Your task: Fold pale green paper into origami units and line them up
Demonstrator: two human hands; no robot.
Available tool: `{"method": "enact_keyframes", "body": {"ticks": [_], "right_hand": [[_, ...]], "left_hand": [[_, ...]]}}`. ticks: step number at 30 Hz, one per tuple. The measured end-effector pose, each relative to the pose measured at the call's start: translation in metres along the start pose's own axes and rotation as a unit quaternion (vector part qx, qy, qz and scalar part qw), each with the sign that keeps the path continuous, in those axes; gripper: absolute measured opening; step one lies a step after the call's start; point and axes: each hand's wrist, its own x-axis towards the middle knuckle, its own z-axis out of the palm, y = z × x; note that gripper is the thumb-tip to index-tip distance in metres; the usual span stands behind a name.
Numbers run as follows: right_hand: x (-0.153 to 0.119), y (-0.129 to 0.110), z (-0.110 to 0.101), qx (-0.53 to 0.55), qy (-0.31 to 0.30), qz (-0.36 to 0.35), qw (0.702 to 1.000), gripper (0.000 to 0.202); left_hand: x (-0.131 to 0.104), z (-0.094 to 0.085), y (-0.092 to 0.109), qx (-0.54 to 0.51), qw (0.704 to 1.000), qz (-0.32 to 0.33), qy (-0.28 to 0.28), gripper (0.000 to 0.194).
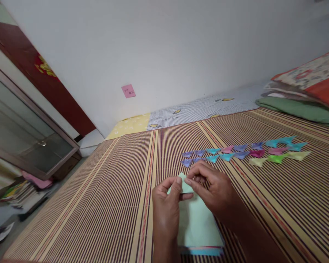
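Observation:
Between my two hands is a small piece of pale green folded paper, coming to a point at its top. My left hand pinches its left side between thumb and fingers. On the upper right edge, the thumb and forefinger of my right hand are closed on the same paper. Right below lies a stack of coloured paper sheets, pale green on top, with blue and pink edges showing at the near side. Beyond my hands, folded paper shapes in purple, blue, pink, green and cream lie in rows.
Everything rests on a striped mat. At the far right are a green folded cloth and a patterned cushion. A checked cloth runs along the wall, where a pink note hangs. Books are stacked at the lower left.

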Motion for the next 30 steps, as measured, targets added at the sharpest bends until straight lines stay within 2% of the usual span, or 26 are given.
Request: {"method": "enact_keyframes", "body": {"ticks": [10,22,27,29,30], "right_hand": [[0.000,-0.002,0.000,0.022,-0.014,0.012,1.000,0.015],[0.000,-0.002,0.000,-0.004,-0.019,0.047,0.999,0.013],[-0.002,-0.001,0.000,0.004,-0.002,0.057,0.998,0.009],[-0.002,-0.001,-0.001,0.015,-0.008,0.068,0.998,0.002],[-0.002,-0.001,-0.001,0.021,-0.014,0.071,0.997,0.005]], "left_hand": [[-0.001,0.001,0.002,0.018,1.000,-0.006,-0.025,0.024],[-0.002,0.000,0.008,0.035,0.998,0.003,-0.047,0.025],[-0.003,-0.002,0.012,0.042,0.997,-0.008,-0.064,0.021],[-0.004,-0.002,0.014,0.054,0.996,-0.009,-0.065,0.020],[-0.004,-0.002,0.014,0.060,0.996,-0.010,-0.065,0.020]]}}
